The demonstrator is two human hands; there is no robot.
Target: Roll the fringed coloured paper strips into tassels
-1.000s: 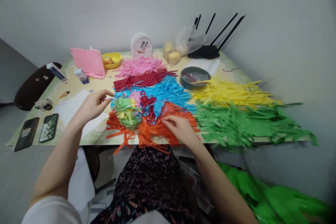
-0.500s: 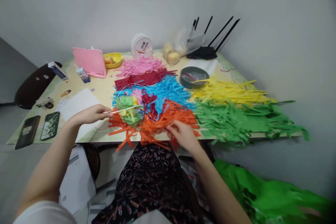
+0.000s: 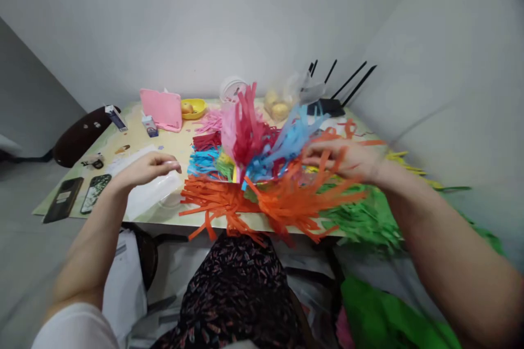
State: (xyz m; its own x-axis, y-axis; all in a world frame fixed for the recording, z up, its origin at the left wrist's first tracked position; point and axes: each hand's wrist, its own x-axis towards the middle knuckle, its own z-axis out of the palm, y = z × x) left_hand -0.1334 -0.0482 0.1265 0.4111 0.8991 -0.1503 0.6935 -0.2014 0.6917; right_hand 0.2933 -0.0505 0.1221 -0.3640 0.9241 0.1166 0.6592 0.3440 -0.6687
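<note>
While orange strips are spread across the table and around the right hand, its grip cannot be told; the left hand is held half-curled, its hold unclear.

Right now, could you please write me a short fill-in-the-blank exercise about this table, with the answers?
1. The fruit bowl is ____ in colour.
2. On the left part of the table lie ____ phones.
3. The hand nearer the green strips is the person's ____ hand.

Missing words: yellow; two; right.
</note>
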